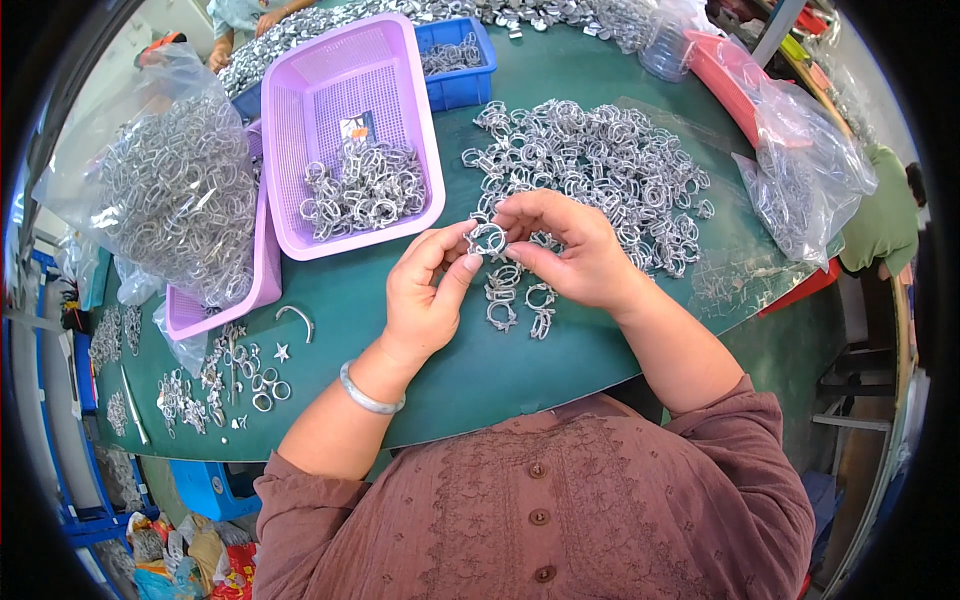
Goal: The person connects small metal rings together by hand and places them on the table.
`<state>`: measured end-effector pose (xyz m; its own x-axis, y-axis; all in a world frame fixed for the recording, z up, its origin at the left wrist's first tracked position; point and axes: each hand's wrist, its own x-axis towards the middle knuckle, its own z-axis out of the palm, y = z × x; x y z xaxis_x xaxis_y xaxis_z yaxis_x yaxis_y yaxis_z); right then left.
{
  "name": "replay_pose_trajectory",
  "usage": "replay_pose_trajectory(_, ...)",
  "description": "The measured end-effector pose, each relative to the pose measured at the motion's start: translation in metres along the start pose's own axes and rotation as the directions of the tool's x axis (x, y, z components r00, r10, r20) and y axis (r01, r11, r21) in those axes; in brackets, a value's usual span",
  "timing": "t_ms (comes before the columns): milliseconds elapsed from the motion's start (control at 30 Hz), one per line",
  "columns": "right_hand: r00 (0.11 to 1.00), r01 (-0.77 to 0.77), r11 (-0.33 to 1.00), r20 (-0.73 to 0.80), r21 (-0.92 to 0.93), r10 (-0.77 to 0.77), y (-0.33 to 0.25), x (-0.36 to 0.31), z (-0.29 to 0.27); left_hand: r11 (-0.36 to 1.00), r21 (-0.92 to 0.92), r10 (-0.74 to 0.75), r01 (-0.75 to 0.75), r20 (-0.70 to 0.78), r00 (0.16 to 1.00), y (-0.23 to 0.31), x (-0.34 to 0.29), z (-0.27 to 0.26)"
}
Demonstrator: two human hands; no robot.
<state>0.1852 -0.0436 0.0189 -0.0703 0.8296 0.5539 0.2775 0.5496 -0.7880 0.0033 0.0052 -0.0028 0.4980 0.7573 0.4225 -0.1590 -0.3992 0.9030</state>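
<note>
A silver-grey metal ring [487,238] is pinched between my two hands above the table. My left hand [425,290] grips its left side with thumb and fingertips. On the other side, the thumb and fingers of my right hand [575,250] close on the ring's right edge. Just under the hands lie a few loose rings [502,300]. Beyond my right hand spreads a large pile of similar rings [600,170]. A pale bangle [370,392] circles my left wrist. Fine detail of the held ring is partly covered by my fingers.
A purple mesh basket [335,110] holding rings stands on the green table [350,350]. Beside it are a bulging clear bag of rings [170,190] and a blue bin [470,85]. Small metal parts [190,400] lie at left. Another person's hand [268,22] shows at the far side.
</note>
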Motion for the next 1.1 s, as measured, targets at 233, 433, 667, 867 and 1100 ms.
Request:
replay_pose_trajectory(233, 1.0, -0.017, 0.999, -0.025, 0.033, 0.018, -0.0011, 0.0017, -0.0004, 0.999, -0.026, -0.031, 0.031, 0.013, 0.999, -0.0014, -0.0001, -0.0002)
replay_pose_trajectory(433, 0.99, 0.139, 0.976, 0.043, -0.168, -0.134, -0.0039, 0.005, -0.004, 1.0, 0.009, -0.011, 0.011, 0.037, 0.999, -0.003, -0.0005, -0.0021)
replay_pose_trajectory(667, 0.992, 0.126, 0.972, 0.054, -0.2, -0.117, -0.0047, 0.0048, -0.0042, 0.998, -0.027, -0.048, 0.049, 0.062, 0.997, -0.0049, -0.0013, -0.0032)
replay_pose_trajectory(867, 0.995, 0.103, 0.98, 0.032, -0.167, -0.099, -0.0056, 0.006, -0.0034, 0.996, -0.073, -0.054, 0.059, 0.066, 0.996, -0.0037, -0.0013, -0.0033)
replay_pose_trajectory(1100, 0.994, 0.105, 0.978, 0.038, -0.181, -0.1, -0.0066, 0.0059, -0.005, 0.978, -0.164, -0.111, 0.126, 0.1, 0.989, -0.0012, -0.0013, -0.0031)
